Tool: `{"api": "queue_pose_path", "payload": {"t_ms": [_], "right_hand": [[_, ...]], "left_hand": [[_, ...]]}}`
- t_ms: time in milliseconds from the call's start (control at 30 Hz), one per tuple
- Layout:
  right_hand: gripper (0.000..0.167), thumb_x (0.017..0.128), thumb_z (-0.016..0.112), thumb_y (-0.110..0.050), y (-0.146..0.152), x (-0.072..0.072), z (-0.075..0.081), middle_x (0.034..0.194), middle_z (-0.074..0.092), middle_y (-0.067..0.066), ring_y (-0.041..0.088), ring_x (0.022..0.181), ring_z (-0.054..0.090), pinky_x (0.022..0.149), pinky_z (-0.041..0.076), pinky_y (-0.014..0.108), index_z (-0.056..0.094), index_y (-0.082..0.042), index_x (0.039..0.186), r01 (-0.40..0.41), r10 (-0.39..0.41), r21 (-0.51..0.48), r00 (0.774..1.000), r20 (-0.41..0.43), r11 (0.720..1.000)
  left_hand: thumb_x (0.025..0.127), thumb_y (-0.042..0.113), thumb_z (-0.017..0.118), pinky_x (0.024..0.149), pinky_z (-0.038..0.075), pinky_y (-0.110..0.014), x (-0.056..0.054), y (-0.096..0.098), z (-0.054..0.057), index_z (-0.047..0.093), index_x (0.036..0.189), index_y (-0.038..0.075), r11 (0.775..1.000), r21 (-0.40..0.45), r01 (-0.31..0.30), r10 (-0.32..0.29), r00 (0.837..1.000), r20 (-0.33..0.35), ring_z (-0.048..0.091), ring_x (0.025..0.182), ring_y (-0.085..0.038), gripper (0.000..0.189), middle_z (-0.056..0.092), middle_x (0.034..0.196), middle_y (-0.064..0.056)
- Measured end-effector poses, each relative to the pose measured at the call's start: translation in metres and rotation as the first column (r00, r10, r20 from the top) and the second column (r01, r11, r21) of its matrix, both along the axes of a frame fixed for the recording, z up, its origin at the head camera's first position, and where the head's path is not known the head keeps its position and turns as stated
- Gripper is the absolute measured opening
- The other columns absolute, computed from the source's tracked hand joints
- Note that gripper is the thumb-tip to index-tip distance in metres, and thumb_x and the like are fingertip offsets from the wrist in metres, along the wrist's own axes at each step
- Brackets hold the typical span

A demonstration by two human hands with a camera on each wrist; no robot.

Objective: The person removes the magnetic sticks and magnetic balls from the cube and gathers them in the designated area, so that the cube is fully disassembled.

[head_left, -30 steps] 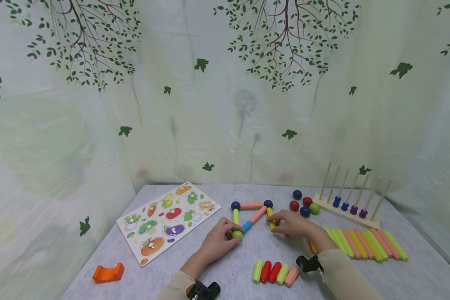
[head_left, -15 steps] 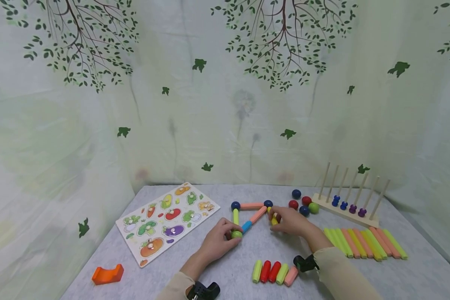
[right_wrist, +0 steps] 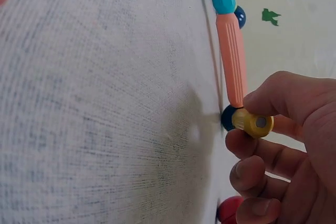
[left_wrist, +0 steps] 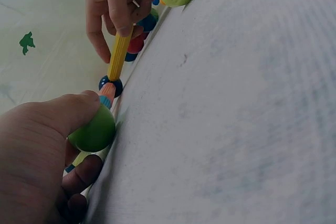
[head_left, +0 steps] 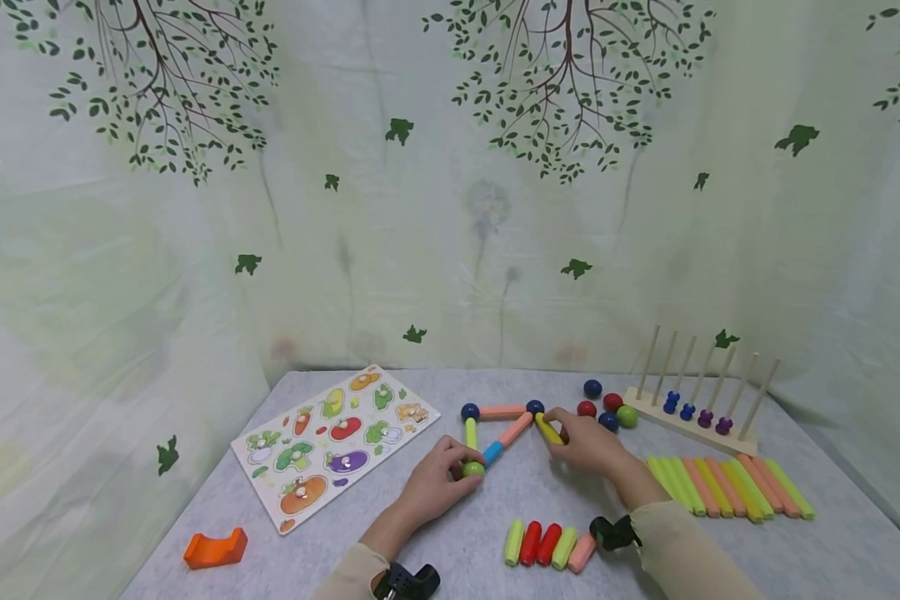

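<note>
My left hand [head_left: 438,483] holds a green ball [left_wrist: 97,130] between thumb and fingers at the near corner of a magnetic stick-and-ball frame. From that ball a light-green stick [head_left: 471,432] leads back to a dark-blue ball [head_left: 470,412]. A blue stick [head_left: 493,452] and a pink stick [right_wrist: 231,59] run end to end from the green ball to another dark-blue ball [head_left: 535,407]. One more pink stick [head_left: 501,412] joins the two blue balls. My right hand [head_left: 591,446] pinches a yellow stick [left_wrist: 119,56], its far end against the right-hand blue ball.
Several short sticks [head_left: 547,544] lie in front, between my forearms. A row of longer sticks [head_left: 727,487] is to the right. Loose balls [head_left: 612,402] and a pegged wooden stand [head_left: 693,421] are behind. On the left are a vegetable puzzle board [head_left: 337,442] and an orange block [head_left: 215,549].
The yellow stick's near end has swung rightward in my right hand, while its far end stays by the blue ball. My left hand keeps its place on the green ball.
</note>
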State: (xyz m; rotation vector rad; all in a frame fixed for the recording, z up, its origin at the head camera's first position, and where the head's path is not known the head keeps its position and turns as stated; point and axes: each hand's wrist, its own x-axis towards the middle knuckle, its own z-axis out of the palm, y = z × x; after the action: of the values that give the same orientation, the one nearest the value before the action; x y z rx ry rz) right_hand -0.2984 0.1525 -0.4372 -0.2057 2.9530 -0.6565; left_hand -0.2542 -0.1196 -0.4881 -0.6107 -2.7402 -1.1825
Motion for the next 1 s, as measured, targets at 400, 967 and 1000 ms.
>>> {"api": "queue_pose_path", "payload": {"t_ms": [400,967,1000], "right_hand": [[0.042,0.088,0.074,-0.023,0.007,0.004,-0.006,0.094,0.063,0.003,0.018,0.078,0.054,0.067,0.049,0.029,0.063,-0.020,0.128,-0.021,0.021,-0.032,1.000,-0.004,0.999],[0.028,0.095,0.068,-0.029,0.047,0.027,0.007,0.095,0.064,0.008,0.021,0.079,0.055,0.066,0.047,0.029,0.068,-0.010,0.116,0.024,-0.053,-0.419,0.997,-0.057,0.908],[0.030,0.096,0.066,-0.030,0.050,0.028,0.008,0.096,0.065,0.008,0.021,0.077,0.057,0.066,0.047,0.030,0.067,-0.009,0.118,0.034,-0.059,-0.434,0.997,-0.043,0.900]], "left_hand": [[0.092,0.030,0.073,0.064,0.041,-0.020,0.001,-0.001,0.001,0.071,0.111,0.031,1.000,0.005,-0.004,0.004,1.000,0.013,0.050,0.078,-0.007,0.020,0.049,0.097,0.008],[0.091,0.028,0.074,0.063,0.040,-0.020,0.003,-0.001,0.001,0.072,0.110,0.027,1.000,0.018,0.015,-0.015,1.000,-0.014,0.050,0.077,-0.009,0.019,0.050,0.097,0.002],[0.091,0.028,0.074,0.063,0.039,-0.019,0.003,-0.001,0.002,0.072,0.110,0.028,1.000,0.018,0.013,-0.013,1.000,-0.010,0.050,0.077,-0.009,0.019,0.050,0.097,0.002]]}}
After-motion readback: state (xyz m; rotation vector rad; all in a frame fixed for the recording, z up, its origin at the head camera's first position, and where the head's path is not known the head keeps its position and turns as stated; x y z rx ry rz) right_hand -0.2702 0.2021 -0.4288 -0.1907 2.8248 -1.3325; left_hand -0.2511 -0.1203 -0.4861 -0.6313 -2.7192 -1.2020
